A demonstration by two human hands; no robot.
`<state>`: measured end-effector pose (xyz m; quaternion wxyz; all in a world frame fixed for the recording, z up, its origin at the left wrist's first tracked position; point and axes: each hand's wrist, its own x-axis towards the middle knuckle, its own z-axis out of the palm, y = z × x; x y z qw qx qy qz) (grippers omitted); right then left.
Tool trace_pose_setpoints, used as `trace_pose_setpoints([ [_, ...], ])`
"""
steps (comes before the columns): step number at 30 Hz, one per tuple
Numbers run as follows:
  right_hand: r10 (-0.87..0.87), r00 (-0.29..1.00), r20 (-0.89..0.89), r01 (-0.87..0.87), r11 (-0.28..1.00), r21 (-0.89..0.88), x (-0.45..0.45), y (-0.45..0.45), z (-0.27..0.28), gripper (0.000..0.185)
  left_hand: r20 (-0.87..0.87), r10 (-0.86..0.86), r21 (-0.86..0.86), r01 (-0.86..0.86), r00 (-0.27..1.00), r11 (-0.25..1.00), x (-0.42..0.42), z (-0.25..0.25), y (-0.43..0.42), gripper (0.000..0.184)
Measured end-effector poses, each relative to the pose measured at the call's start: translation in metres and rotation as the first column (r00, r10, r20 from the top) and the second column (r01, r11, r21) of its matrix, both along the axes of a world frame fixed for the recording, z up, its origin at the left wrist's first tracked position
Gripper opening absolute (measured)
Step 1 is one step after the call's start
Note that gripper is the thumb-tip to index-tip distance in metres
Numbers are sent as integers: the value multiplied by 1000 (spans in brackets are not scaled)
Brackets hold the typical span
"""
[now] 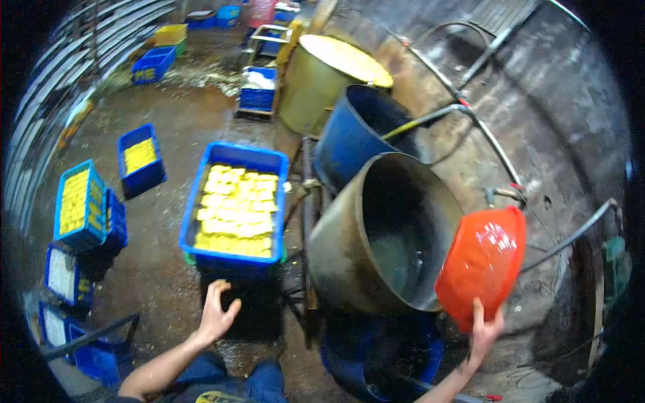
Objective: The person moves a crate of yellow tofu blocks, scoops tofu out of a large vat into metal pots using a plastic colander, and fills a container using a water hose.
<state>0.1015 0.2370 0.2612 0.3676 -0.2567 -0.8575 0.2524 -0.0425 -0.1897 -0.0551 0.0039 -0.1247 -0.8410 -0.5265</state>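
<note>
My right hand (485, 330) grips the lower edge of a red plastic basin (480, 265), which is tilted beside the rim of a large grey barrel (336, 248). Some liquid shows inside that barrel. My left hand (218, 312) has its fingers apart and holds nothing. Just beyond it stands a blue crate (187, 228) filled with rows of yellow blocks (236, 201). The hand and the crate do not appear to touch.
Behind the grey barrel stand a blue barrel (336, 138) and a yellowish tub (302, 91). Crates of yellow blocks (74, 201) and white contents (62, 274) line the left. A hose (430, 117) and wall pipes (494, 144) run at the right.
</note>
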Motion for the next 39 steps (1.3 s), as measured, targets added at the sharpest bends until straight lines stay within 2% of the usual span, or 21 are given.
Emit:
trace_pose_setpoints([
  [1, 34, 995, 89, -30, 999, -41, -43, -5, 0, 31, 28, 61, 33, -62, 998, 998, -25, -21, -9, 45],
  [5, -108, 921, 375, -83, 885, 459, -161, 29, -76, 34, 103, 351, 72, -359, 931, 931, -132, -92, -58, 45],
  [7, -230, 852, 470, 4, 900, 435, -196, 17, -108, 39, 42, 406, -49, -404, 913, 914, -186, -126, -90, 48],
  [9, -107, 982, 153, -11, 785, 620, -220, -12, -131, 45, 79, 407, -92, -399, 910, 912, -235, -140, -115, 51],
  [12, -100, 990, -101, 114, 982, 150, -235, -116, -158, 27, 144, 430, -186, -403, 891, 896, -292, -174, -148, 57],
  [14, 305, 935, -183, -320, 945, -62, -240, -169, -201, 6, 179, 452, -245, -405, 874, 881, -326, -206, -169, 63],
  [15, 280, 935, -218, -351, 819, -454, -238, -186, -243, 15, 174, 453, -248, -406, 874, 879, -341, -215, -176, 63],
  [16, 258, 962, -88, -249, 702, -667, -254, -223, -260, 8, 350, 423, -194, -377, 836, 906, -357, -222, -179, 66],
  [17, 228, 949, 219, 44, 591, -805, -260, -234, -294, 8, 509, 368, -138, -349, 778, 927, -374, -230, -186, 69],
  [18, 300, 827, 476, -117, 919, -376, -235, -224, -382, 16, 550, 353, -177, -308, 757, 935, -389, -254, -191, 73],
  [19, 201, 734, 649, -97, 977, -192, -227, -242, -419, 25, 589, 340, -207, -269, 733, 941, -406, -278, -189, 77],
  [20, 119, 766, 632, -15, 986, -167, -216, -251, -477, 29, 624, 312, -219, -223, 717, 950, -421, -273, -184, 80],
  [21, 152, 927, 342, 147, 691, -707, -177, -234, -601, 23, 655, 287, -227, -180, 699, 957, -439, -269, -176, 83],
  [22, 193, 872, 450, 348, 402, -847, -218, -279, -553, 32, 659, 250, -241, -116, 710, 964, -458, -286, -169, 84],
  [24, 138, 846, 515, 477, 236, -846, -259, -325, -573, 25, 706, 162, -233, 11, 689, 972, -493, -304, -155, 85],
  [27, 59, 856, 513, 488, 236, -841, -325, -365, -606, 23, 634, 49, -336, 218, 772, 916, -531, -340, -120, 84],
  [29, 5, 863, 506, 491, 231, -840, -364, -385, -629, 22, 804, -10, -198, 284, 594, 938, -549, -383, -104, 88],
  [31, -47, 869, 492, 488, 235, -840, -399, -397, -648, 21, 753, -115, -124, 311, 648, 942, -548, -419, -90, 101],
  [33, -90, 876, 474, 481, 241, -843, -426, -407, -662, 20, 709, -81, -256, 362, 701, 896, -546, -442, -90, 92],
  [35, -121, 877, 465, 480, 246, -842, -445, -413, -672, 19, 655, -57, -342, 363, 753, 867, -544, -436, -98, 70],
  [39, -172, 877, 449, 480, 267, -836, -464, -429, -687, 18, 721, -109, -356, 501, 684, 789, -552, -431, -100, 73],
])
